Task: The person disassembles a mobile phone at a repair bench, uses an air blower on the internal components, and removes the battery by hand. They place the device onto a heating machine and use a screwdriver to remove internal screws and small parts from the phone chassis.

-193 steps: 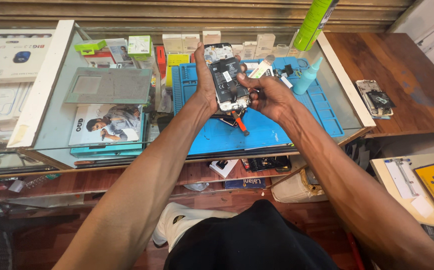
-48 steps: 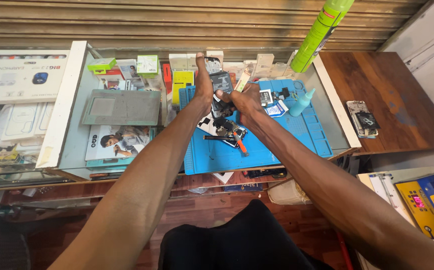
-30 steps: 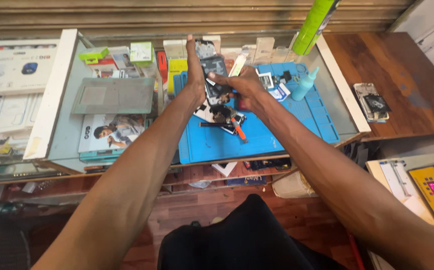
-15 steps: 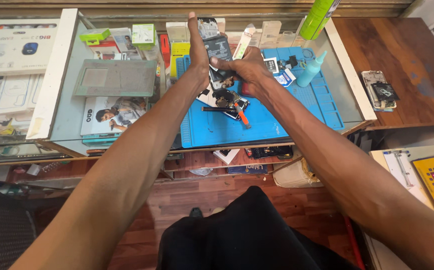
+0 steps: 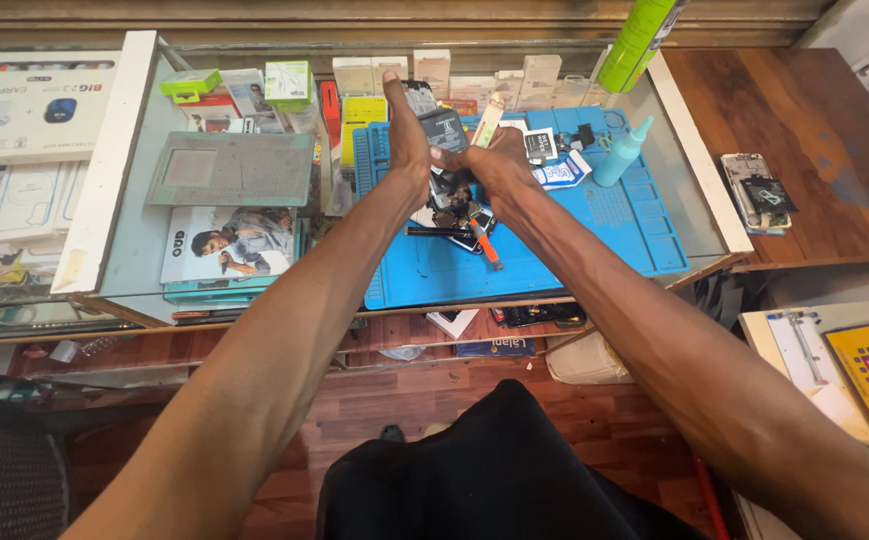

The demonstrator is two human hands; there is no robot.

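While both forearms reach out from the dark lap over the counter, I note the left hand (image 5: 407, 140) gripping the opened phone (image 5: 442, 130) by its edge and the right hand (image 5: 500, 165) pinching its lower part, holding it above the blue mat (image 5: 595, 220). I judge the step as disassembly in hand. Loose parts and an orange-tipped tool (image 5: 487, 250) lie beneath; the next move calls for a steady, fine grip. Farther off stands a teal bottle (image 5: 621, 155).

Left hand (image 5: 407, 140) and right hand (image 5: 495, 165) gripping dark opened phone (image 5: 445, 130), above blue silicone work mat (image 5: 575, 235), glass counter (image 5: 135, 230)
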